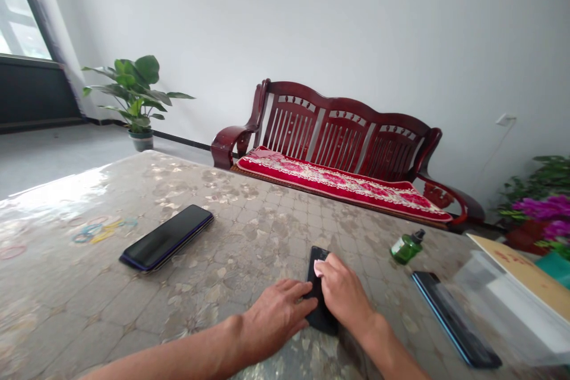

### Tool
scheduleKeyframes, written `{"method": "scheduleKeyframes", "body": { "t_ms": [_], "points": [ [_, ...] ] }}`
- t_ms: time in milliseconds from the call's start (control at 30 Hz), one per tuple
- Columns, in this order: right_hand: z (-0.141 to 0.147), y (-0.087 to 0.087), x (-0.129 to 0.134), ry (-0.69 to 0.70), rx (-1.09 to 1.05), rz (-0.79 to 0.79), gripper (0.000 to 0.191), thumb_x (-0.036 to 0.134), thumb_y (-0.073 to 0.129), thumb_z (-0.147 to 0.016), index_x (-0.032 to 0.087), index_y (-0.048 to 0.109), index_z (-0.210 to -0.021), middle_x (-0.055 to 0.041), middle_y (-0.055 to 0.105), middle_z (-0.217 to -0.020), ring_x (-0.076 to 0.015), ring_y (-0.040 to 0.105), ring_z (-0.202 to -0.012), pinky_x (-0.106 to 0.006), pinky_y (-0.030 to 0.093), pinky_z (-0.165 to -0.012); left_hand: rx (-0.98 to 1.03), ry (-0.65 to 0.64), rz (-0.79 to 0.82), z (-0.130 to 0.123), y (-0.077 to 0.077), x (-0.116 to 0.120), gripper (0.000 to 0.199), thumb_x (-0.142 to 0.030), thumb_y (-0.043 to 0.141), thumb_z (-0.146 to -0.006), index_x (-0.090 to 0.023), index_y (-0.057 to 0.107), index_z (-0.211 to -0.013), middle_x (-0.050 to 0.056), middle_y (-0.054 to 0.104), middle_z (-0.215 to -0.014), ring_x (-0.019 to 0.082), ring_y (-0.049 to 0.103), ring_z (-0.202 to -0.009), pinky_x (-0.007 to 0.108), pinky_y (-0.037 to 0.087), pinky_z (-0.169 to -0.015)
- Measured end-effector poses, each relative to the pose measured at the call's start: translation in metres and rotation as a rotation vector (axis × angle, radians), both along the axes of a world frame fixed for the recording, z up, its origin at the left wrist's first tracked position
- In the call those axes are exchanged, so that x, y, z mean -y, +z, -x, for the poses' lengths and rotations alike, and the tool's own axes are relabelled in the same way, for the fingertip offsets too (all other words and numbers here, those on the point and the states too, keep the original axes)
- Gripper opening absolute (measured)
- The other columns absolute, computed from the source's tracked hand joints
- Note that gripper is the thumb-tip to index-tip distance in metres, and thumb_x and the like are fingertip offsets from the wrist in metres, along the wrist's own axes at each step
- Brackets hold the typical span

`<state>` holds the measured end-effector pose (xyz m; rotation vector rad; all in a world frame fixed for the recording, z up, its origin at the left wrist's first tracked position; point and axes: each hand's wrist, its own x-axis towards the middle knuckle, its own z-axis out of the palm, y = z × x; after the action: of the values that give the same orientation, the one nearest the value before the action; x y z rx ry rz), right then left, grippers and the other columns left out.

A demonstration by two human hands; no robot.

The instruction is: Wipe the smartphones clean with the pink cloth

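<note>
A black smartphone (pixel 326 319) lies on the patterned tablecloth (pixel 240 219) in front of me. My left hand (pixel 278 312) rests along its left edge, the fingers stretched out and slightly apart, their tips touching the phone. Closed over the upper part of the screen, my right hand (pixel 345 288) pinches a small pale pink cloth (pixel 317 267) against the glass. Most of that cloth is hidden by the fingers. To the right are a second phone (pixel 456 317) with a blue edge and a small green spray bottle (pixel 407 247). A stack of phones (pixel 168 238) lies to the left.
Several coloured rubber bands (pixel 98 230) lie at the table's left. A clear plastic box (pixel 507 303) and a tan card (pixel 529 276) are at the right. Beyond the table stand a dark red wooden bench (pixel 338 136) and a potted plant (pixel 141 140).
</note>
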<state>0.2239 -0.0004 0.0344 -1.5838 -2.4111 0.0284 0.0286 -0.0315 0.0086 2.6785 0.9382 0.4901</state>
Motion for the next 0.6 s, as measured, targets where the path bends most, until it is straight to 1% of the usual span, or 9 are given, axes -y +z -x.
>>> {"method": "scheduleKeyframes", "body": {
  "t_ms": [67, 133, 300, 367, 467, 600],
  "points": [
    [0.000, 0.001, 0.006, 0.038, 0.002, 0.011, 0.032, 0.000, 0.040, -0.086, 0.021, 0.064, -0.091, -0.0026, 0.059, -0.092, -0.0146, 0.058, -0.086, -0.022, 0.039, -0.076, 0.000, 0.001, 0.002, 0.000, 0.000, 0.000, 0.028, -0.027, 0.059, -0.094, -0.028, 0.056, -0.123, 0.005, 0.060, -0.129, 0.023, 0.057, -0.116, 0.035, 0.045, -0.103],
    [0.000, 0.001, 0.005, 0.042, 0.007, 0.006, 0.033, 0.000, 0.040, -0.086, 0.021, 0.064, -0.092, -0.0027, 0.060, -0.092, -0.0146, 0.057, -0.087, -0.022, 0.039, -0.077, -0.010, 0.001, 0.002, -0.001, 0.001, -0.001, 0.028, -0.028, 0.060, -0.094, -0.027, 0.056, -0.122, 0.005, 0.060, -0.129, 0.023, 0.058, -0.115, 0.035, 0.045, -0.102],
    [0.003, -0.002, -0.018, -0.048, 0.024, -0.029, 0.032, 0.003, 0.040, -0.089, 0.021, 0.066, -0.094, -0.0041, 0.062, -0.094, -0.0152, 0.059, -0.092, -0.022, 0.040, -0.080, -0.028, 0.001, -0.016, 0.000, 0.001, -0.002, 0.032, -0.027, 0.060, -0.094, -0.026, 0.053, -0.125, 0.006, 0.057, -0.136, 0.025, 0.057, -0.117, 0.038, 0.046, -0.102],
    [0.006, -0.002, -0.023, -0.087, 0.039, -0.031, 0.031, 0.004, 0.040, -0.090, 0.021, 0.066, -0.093, -0.0044, 0.062, -0.094, -0.0153, 0.059, -0.091, -0.022, 0.040, -0.078, -0.021, -0.002, -0.011, 0.000, 0.000, -0.001, 0.032, -0.027, 0.060, -0.094, -0.027, 0.053, -0.125, 0.006, 0.056, -0.136, 0.025, 0.057, -0.117, 0.038, 0.046, -0.103],
    [0.012, 0.000, -0.016, -0.085, 0.055, -0.018, 0.031, 0.001, 0.041, -0.088, 0.020, 0.066, -0.090, -0.0040, 0.062, -0.093, -0.0146, 0.059, -0.088, -0.022, 0.039, -0.076, -0.011, -0.007, 0.001, 0.000, 0.002, -0.001, 0.030, -0.028, 0.059, -0.094, -0.027, 0.055, -0.124, 0.006, 0.058, -0.133, 0.023, 0.057, -0.117, 0.036, 0.045, -0.103],
    [0.015, 0.004, -0.001, -0.015, 0.053, 0.007, 0.030, 0.000, 0.042, -0.085, 0.020, 0.065, -0.086, -0.0029, 0.061, -0.092, -0.0134, 0.059, -0.086, -0.022, 0.038, -0.075, -0.011, -0.010, 0.014, 0.000, 0.005, 0.000, 0.032, -0.027, 0.058, -0.095, -0.028, 0.054, -0.126, 0.005, 0.060, -0.128, 0.022, 0.057, -0.116, 0.035, 0.044, -0.103]
  ]
}}
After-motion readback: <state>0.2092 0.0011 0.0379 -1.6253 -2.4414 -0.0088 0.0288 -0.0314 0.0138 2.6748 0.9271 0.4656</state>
